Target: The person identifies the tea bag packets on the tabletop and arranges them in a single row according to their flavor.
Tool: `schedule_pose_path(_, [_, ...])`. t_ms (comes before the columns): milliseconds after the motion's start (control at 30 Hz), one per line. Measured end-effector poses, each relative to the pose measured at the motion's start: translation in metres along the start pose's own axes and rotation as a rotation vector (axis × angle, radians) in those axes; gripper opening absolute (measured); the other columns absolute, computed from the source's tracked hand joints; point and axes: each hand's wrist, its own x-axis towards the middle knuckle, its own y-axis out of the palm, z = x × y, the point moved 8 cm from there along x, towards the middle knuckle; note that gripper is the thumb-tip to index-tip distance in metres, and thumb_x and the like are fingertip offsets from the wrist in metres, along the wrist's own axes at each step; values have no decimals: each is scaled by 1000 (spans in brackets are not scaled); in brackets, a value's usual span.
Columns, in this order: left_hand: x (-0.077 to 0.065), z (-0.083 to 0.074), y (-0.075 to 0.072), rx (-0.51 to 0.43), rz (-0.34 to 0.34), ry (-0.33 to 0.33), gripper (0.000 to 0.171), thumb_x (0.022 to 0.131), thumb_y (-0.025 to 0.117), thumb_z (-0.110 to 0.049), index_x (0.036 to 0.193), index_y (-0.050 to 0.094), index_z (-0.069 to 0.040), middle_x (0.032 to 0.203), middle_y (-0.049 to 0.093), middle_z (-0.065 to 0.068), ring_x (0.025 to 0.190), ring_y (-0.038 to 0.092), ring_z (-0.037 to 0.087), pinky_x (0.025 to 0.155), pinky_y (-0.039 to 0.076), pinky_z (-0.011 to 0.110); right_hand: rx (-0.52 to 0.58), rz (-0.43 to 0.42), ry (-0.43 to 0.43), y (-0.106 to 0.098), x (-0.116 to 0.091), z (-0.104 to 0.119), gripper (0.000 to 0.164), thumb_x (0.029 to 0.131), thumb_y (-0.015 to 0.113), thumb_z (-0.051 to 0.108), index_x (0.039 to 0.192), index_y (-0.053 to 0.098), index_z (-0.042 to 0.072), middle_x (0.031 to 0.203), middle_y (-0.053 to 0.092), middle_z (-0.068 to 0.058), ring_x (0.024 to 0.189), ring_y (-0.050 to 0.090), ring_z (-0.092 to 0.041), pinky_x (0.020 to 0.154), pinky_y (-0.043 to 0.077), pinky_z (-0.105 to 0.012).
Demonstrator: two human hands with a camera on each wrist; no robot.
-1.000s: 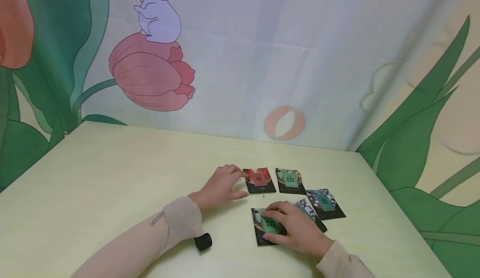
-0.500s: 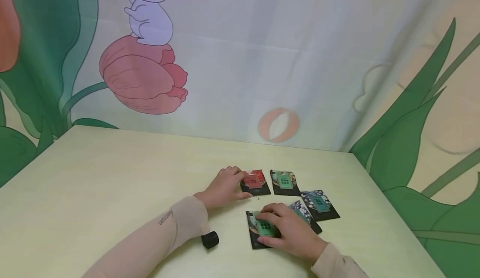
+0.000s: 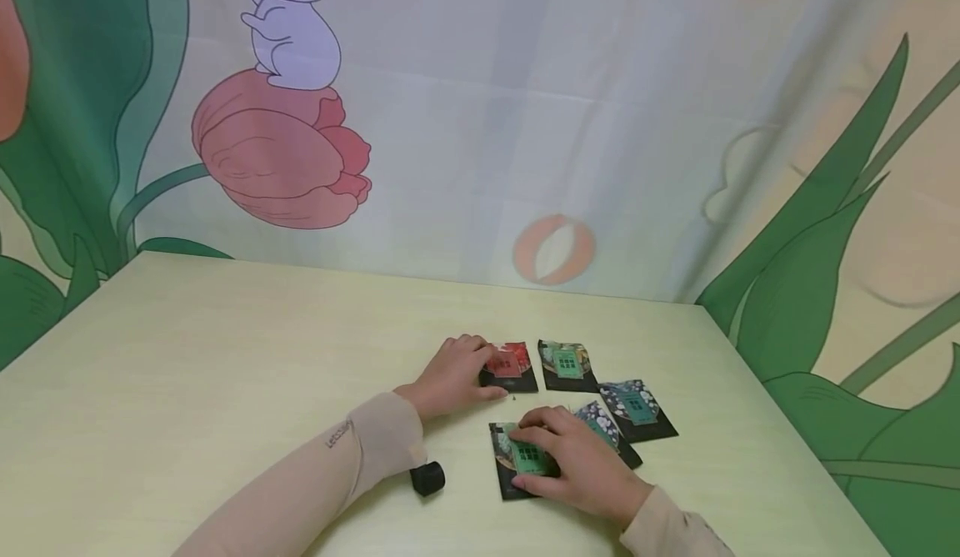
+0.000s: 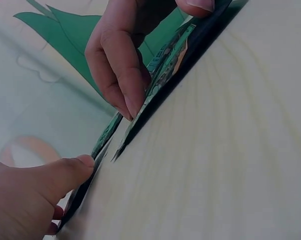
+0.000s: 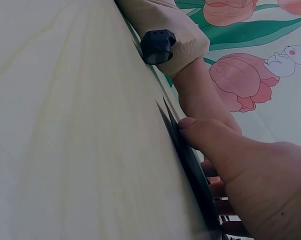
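Note:
Both hands are low over small, flat, dark packets with printed fronts. In the head view my left hand (image 3: 453,378) has its fingertips over the left side of a red-and-black packet (image 3: 517,380), with the thumb stretched out below its lower edge. My right hand (image 3: 585,465) rests on a green-and-black packet (image 3: 504,457), fingers spread and thumb on its lower part, hiding its right side. The left wrist view shows the right hand's fingertips (image 4: 133,112) right at that packet's edge. In the right wrist view the thumb (image 5: 188,125) lies along the dark edge.
Another green packet (image 3: 567,365) lies beside the red one. Two blue flowered packets, one at the right (image 3: 637,409) and one partly behind the right hand (image 3: 597,419), lie close together. A black device (image 3: 428,479) sits under the left sleeve. A printed curtain (image 3: 450,123) backs the table (image 3: 262,357).
The left hand has moved slightly right, its fingertips now farther over the red packet. The right hand stays on the green packet. The whole view has shifted a little.

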Motion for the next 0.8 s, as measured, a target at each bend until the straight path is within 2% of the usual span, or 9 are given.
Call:
schedule_pose_path(333, [0, 2, 4, -3, 8, 6, 49, 86, 66, -50, 125, 63, -21, 121, 60, 2, 113, 52, 21, 100, 39, 39, 17, 21, 19, 0, 0, -1, 55, 88, 53, 64, 124, 64, 25, 123, 57, 6, 114, 53, -13, 97, 47, -41])
schedule_pose_path(800, [-3, 1, 1, 28, 9, 12, 45, 86, 67, -49, 119, 65, -19, 118, 61, 2, 110, 53, 21, 99, 39, 40, 19, -5, -6, 1, 0, -1, 54, 89, 52, 63, 124, 64, 25, 123, 56, 7, 113, 52, -12, 97, 47, -40])
